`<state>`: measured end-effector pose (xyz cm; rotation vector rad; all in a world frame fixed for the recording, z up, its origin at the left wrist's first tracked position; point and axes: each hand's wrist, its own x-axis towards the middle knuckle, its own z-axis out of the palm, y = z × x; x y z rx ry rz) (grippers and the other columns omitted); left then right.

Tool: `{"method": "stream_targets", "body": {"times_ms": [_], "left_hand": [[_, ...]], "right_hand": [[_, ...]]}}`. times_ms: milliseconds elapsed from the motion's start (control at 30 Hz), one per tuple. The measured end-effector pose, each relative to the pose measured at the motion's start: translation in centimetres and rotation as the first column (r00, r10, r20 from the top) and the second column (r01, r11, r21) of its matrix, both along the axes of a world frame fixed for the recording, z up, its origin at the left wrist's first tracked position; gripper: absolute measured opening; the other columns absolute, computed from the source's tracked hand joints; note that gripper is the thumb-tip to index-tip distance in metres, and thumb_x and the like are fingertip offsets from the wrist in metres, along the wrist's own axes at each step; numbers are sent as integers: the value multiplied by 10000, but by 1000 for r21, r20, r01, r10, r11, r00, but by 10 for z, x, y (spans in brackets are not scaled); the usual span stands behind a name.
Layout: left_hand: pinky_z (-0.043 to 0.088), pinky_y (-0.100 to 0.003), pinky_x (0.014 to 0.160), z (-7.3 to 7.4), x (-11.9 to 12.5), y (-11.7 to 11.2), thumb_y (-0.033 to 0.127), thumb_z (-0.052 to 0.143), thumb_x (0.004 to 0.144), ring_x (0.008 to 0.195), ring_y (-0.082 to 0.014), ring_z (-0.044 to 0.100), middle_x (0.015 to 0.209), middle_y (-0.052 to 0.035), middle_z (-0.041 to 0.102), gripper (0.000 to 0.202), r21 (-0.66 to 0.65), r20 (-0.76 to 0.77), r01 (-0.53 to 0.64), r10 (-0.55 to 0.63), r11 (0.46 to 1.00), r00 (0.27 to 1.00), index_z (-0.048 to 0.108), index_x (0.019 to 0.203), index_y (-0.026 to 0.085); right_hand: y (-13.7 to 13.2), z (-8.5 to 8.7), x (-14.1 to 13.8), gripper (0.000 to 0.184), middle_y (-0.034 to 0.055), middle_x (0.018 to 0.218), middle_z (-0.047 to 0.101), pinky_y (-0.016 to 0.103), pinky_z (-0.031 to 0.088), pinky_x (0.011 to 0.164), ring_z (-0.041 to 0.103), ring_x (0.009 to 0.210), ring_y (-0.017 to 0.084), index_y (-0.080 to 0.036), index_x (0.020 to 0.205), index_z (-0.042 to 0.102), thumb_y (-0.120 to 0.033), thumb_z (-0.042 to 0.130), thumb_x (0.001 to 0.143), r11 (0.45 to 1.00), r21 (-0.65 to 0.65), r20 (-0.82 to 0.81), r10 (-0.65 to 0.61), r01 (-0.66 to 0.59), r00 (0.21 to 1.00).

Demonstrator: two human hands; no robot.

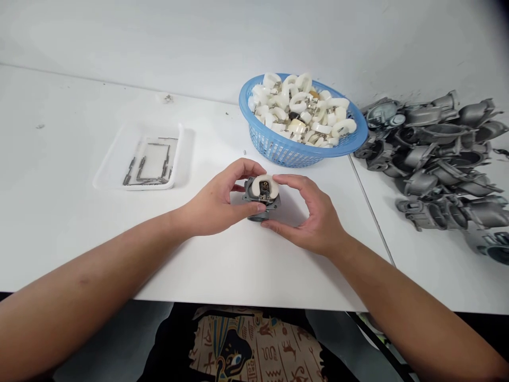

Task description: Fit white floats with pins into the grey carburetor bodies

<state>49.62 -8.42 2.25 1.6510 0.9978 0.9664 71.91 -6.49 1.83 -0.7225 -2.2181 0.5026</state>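
Carburetor body (248, 194) with white float (257, 186) between left grip (217, 201) and right grip (316, 215)

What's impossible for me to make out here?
In the head view:
Underside of the grey metal part: hidden by its own body.
Lower contents of the blue basket: buried under white pieces.
Right side of the lowest casting: cut off by the edge.
Number of thin metal pieces: too small, overlapping.

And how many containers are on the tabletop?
2: a blue basket beyond the right hand, and a translucent tray left of the left hand. Neither is hidden.
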Motion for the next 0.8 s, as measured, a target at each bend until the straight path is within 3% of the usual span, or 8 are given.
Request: {"method": "stream_targets", "body": {"times_ms": [100, 267, 800], "left_hand": [[440, -439, 996, 1, 1, 0, 277, 733, 784, 1135, -227, 565, 1212, -75, 597, 448, -22, -43, -37, 36, 999, 998, 526, 1178, 229], [466, -467, 971, 1, 3, 0, 309, 720, 799, 1031, -211, 604, 1134, -67, 624, 418, -119, -56, -32, 25, 992, 998, 536, 1163, 221], [508, -455, 919, 0, 1, 1, 306, 728, 804, 938, -189, 621, 1076, -66, 635, 397, -134, 13, 34, -33, 990, 999, 546, 1144, 211]], "right_hand": [[1, 1, 1, 580, 77, 1267, 614, 463, 463, 1036, 578, 1187, 268, -271, 1254, 598, -338, 851, 736, 999, 30, -42, 17, -15, 999], [2, 4, 4, 69, 66, 1201, 626, 482, 474, 999, 597, 1143, 256, -270, 926, 741, -256, 720, 862, 999, 51, -98, -15, 20, 995], [2, 6, 5, 97, 34, 1157, 670, 512, 517, 960, 630, 1073, 266, -333, 921, 761, -342, 753, 825, 997, 51, -76, -51, 55, 996]]}}
